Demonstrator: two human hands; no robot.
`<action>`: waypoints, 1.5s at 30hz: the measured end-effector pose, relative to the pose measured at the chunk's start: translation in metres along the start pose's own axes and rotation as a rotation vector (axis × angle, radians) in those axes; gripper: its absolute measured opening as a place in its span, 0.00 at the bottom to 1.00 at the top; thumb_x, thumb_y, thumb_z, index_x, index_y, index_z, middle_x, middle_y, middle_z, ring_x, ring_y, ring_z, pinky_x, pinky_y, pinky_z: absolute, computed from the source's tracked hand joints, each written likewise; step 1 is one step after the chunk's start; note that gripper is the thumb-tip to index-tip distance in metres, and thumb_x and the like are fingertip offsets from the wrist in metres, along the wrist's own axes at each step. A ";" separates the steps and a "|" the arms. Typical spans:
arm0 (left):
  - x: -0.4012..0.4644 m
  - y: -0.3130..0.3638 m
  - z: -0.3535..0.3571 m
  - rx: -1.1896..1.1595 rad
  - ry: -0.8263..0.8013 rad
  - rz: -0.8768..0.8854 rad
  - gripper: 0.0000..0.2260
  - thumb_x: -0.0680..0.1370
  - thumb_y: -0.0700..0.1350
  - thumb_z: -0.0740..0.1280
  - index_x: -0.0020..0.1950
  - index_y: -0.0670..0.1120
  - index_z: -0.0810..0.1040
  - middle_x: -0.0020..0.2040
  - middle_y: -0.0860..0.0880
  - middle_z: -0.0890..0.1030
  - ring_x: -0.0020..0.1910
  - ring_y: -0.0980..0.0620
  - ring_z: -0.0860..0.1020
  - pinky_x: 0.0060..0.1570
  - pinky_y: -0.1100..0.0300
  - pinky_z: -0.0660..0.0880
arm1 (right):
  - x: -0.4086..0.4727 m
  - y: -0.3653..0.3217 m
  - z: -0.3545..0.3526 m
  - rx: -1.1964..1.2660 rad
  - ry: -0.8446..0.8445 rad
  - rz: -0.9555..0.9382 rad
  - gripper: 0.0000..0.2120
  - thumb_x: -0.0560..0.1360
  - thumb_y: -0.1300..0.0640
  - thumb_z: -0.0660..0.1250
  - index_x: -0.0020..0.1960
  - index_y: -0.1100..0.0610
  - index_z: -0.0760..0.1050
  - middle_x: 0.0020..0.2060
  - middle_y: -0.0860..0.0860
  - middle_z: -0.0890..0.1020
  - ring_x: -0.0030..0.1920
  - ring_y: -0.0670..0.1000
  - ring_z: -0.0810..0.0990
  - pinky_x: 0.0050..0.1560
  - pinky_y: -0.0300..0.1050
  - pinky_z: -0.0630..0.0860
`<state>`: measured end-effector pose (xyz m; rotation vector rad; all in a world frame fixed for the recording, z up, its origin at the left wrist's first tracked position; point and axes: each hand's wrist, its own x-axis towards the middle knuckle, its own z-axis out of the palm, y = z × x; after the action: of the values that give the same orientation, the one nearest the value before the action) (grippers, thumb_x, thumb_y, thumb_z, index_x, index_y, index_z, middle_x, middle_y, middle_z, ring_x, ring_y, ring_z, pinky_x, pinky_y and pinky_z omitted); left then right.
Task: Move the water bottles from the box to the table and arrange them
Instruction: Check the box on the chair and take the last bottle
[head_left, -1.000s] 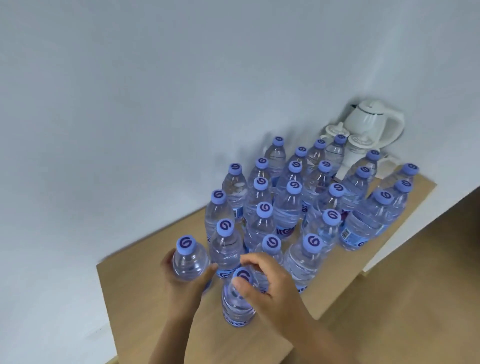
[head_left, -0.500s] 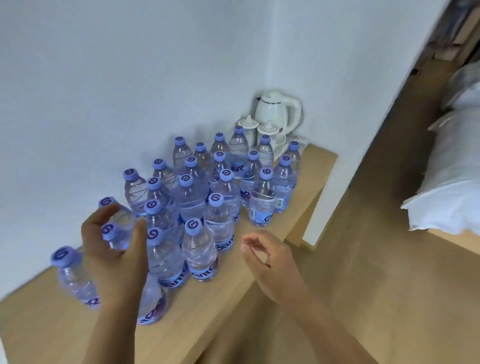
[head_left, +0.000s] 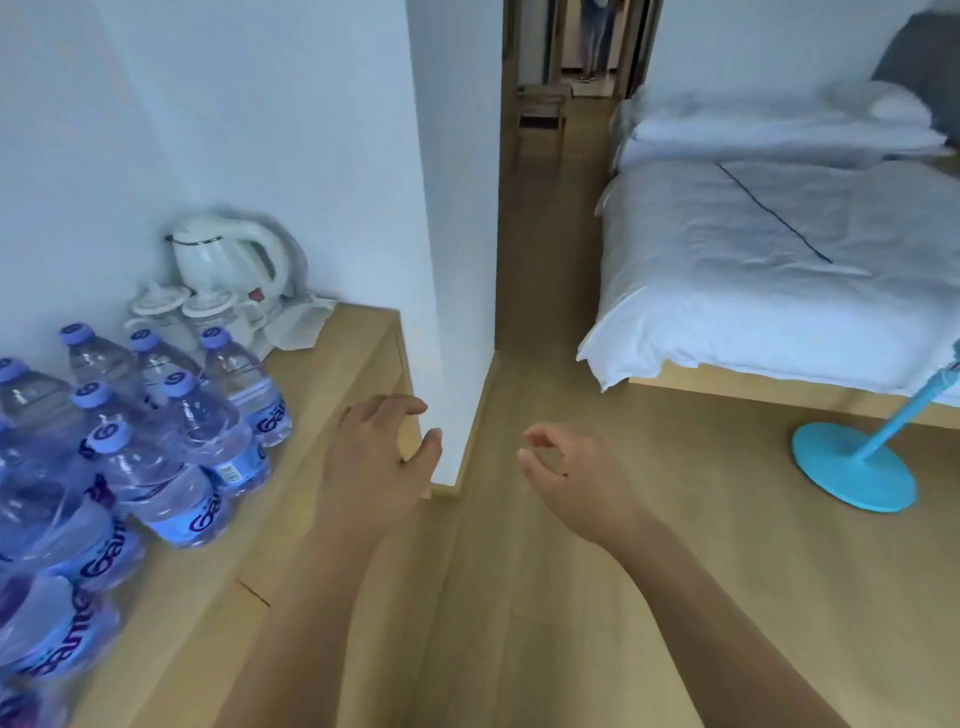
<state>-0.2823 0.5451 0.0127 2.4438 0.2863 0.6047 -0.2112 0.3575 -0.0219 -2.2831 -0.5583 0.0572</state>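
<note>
**Both hands free, off for the next bottles**

The water bottles (head_left: 156, 447) stand packed at the frame's lower left on the wooden table (head_left: 332, 374). No box in sight, so the smart play is to turn fully, find it, then take one bottle per hand. Left hand (head_left: 376, 462) hovers mid-frame over the table edge, fingers loosely curled, holding nothing; right hand (head_left: 566, 478) hangs over the floor, equally empty.
</note>
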 end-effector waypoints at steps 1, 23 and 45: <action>0.007 0.008 0.017 -0.014 -0.044 0.010 0.10 0.74 0.43 0.70 0.53 0.42 0.80 0.53 0.47 0.81 0.42 0.46 0.75 0.53 0.52 0.71 | 0.003 0.013 -0.010 -0.015 0.016 0.025 0.14 0.77 0.50 0.61 0.61 0.53 0.74 0.55 0.46 0.78 0.57 0.45 0.74 0.52 0.38 0.68; 0.361 0.017 0.248 0.028 -0.500 0.261 0.15 0.77 0.54 0.64 0.62 0.52 0.72 0.60 0.58 0.74 0.47 0.59 0.75 0.51 0.64 0.71 | 0.314 0.157 -0.088 -0.160 0.193 0.300 0.18 0.78 0.52 0.60 0.66 0.55 0.69 0.62 0.49 0.73 0.64 0.49 0.68 0.60 0.45 0.68; 0.732 0.055 0.479 0.044 -0.497 0.070 0.17 0.77 0.53 0.65 0.64 0.51 0.73 0.63 0.55 0.75 0.60 0.56 0.74 0.57 0.62 0.72 | 0.728 0.370 -0.178 -0.213 0.051 0.223 0.19 0.78 0.49 0.60 0.67 0.54 0.68 0.64 0.48 0.73 0.65 0.47 0.69 0.60 0.36 0.63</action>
<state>0.5918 0.5064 -0.0383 2.5564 0.0112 0.0064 0.6221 0.3105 -0.0625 -2.5387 -0.2928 0.0501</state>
